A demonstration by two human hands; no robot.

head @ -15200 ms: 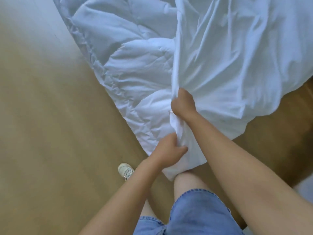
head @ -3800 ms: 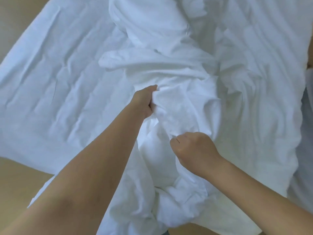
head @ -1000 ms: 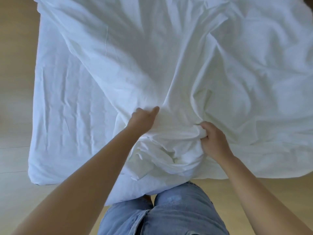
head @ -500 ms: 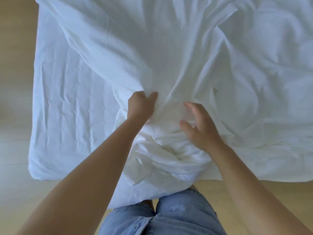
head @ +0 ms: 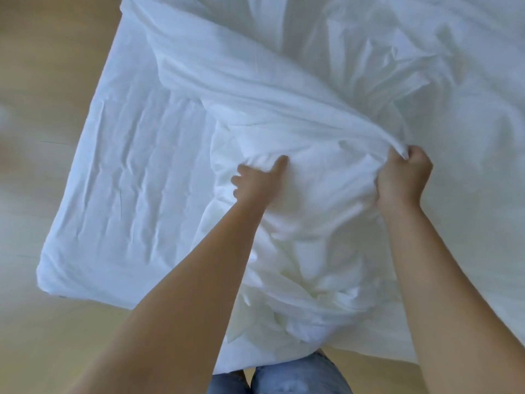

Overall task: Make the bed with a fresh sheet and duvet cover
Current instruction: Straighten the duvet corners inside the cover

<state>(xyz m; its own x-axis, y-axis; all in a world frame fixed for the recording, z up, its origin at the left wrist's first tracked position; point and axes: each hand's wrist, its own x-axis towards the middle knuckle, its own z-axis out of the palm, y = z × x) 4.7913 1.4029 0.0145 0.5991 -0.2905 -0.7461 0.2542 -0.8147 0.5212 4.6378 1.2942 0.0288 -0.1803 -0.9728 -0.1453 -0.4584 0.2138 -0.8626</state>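
The right hand (head: 403, 177) clamps a raised fold of the duvet cover (head: 284, 89) — the left hand (head: 257, 182) has its grip closed on the bunched middle, beside the sheet (head: 127, 172).

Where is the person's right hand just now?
In the head view, right of centre, the right hand grips a raised fold of the white duvet cover, right of the left hand.

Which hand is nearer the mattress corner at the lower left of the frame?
Left. The left hand grips the duvet cover beside the bare sheet, up and right of the mattress corner; the right hand grips a fold farther right.
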